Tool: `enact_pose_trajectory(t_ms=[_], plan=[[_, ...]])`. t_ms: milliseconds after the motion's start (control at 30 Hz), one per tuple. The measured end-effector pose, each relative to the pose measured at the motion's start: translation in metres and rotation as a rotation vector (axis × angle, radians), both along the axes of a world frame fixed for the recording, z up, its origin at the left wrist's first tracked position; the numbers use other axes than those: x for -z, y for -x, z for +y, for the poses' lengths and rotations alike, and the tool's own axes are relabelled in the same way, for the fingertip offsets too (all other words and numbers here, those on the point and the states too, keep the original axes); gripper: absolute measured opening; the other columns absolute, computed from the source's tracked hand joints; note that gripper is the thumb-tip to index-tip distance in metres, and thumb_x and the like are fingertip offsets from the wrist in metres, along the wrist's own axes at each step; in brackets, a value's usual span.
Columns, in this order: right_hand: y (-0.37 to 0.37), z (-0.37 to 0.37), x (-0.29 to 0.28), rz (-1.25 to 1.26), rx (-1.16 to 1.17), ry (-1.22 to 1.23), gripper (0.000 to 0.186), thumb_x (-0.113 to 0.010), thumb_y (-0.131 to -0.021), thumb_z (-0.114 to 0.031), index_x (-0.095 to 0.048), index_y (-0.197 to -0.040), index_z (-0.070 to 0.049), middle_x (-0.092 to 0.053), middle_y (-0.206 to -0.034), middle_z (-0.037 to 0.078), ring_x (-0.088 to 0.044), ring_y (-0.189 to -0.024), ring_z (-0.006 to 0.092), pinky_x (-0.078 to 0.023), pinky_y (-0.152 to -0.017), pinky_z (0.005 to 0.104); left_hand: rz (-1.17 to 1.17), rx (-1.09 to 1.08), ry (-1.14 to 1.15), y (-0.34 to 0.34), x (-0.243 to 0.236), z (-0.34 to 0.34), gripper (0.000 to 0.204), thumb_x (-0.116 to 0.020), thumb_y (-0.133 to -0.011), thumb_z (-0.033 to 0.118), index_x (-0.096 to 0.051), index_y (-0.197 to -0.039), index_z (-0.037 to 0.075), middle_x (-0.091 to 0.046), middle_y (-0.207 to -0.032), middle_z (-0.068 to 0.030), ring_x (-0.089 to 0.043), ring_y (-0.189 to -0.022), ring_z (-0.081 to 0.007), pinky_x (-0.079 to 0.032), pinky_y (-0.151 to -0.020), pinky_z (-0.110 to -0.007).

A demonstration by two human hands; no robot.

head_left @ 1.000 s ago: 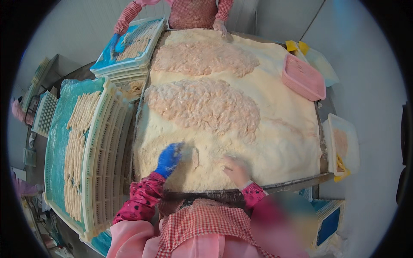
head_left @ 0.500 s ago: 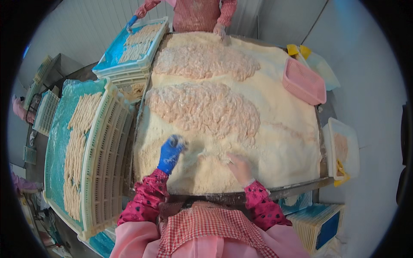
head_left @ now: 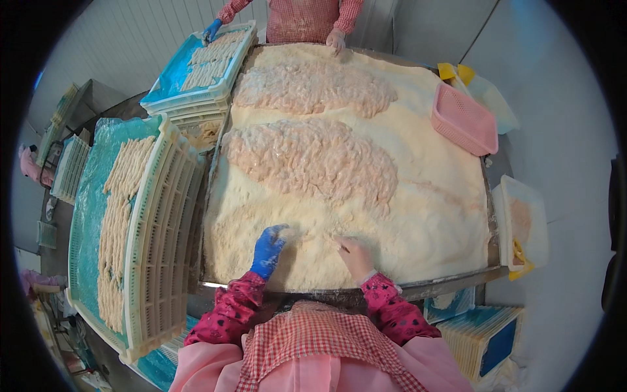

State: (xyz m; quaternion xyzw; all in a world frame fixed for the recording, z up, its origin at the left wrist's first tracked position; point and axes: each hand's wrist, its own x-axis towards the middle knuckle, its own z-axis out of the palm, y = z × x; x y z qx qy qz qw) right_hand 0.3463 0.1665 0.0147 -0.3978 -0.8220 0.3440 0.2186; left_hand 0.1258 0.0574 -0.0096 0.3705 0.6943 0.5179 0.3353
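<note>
Gloved in blue, my left hand (head_left: 268, 252) curls low over pale powder (head_left: 307, 269); ahead, the nearer pink meaty heap (head_left: 313, 160) lies on it; my right hand (head_left: 354, 257) bends its fingers there. Whether either grips anything, I cannot tell. Farther right sits a pink basket (head_left: 465, 121).

A pale ribbed wall (head_left: 127, 49) rises behind, and a smooth grey wall (head_left: 575, 196) lines the right side.

Area type: food-processing workroom. A worktable (head_left: 450, 279) carries pale powder (head_left: 444, 225) and mounds of moist pink pieces (head_left: 313, 160). Stacked trays (head_left: 155, 261) bearing pale strips (head_left: 114, 242) stand left of the worktable; an aproned co-worker (head_left: 302, 23) stands at its far edge.
</note>
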Motion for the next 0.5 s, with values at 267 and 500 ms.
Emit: enact_pose_trajectory(t_ms=[267,500], plan=[[0.04,-0.03,-0.042,0.204,-0.171,-0.162,0.021,-0.06,-0.076,-0.012,-0.065,-0.096,-0.009,-0.064,-0.09,0.01,-0.058,-0.08,0.0234,-0.047,-0.07,0.0334,-0.332,0.265,-0.274,-0.043,-0.002,0.004,0.043,-0.045,-0.091,0.027,-0.039,-0.128,0.005,-0.052,-0.117,-0.0133,-0.051,-0.104,-0.0242,-0.04,-0.095,-0.036],[0.069,-0.024,-0.058,0.176,-0.141,-0.476,0.046,-0.029,-0.091,-0.039,-0.048,-0.124,-0.013,-0.052,-0.12,0.011,-0.039,-0.121,0.0323,-0.023,-0.102,0.0487,-1.586,0.017,-0.365,-0.075,-0.057,0.022,0.052,-0.032,-0.093,0.042,-0.023,-0.139,0.018,-0.03,-0.14,-0.0066,-0.037,-0.122,-0.0256,-0.033,-0.1,-0.038]])
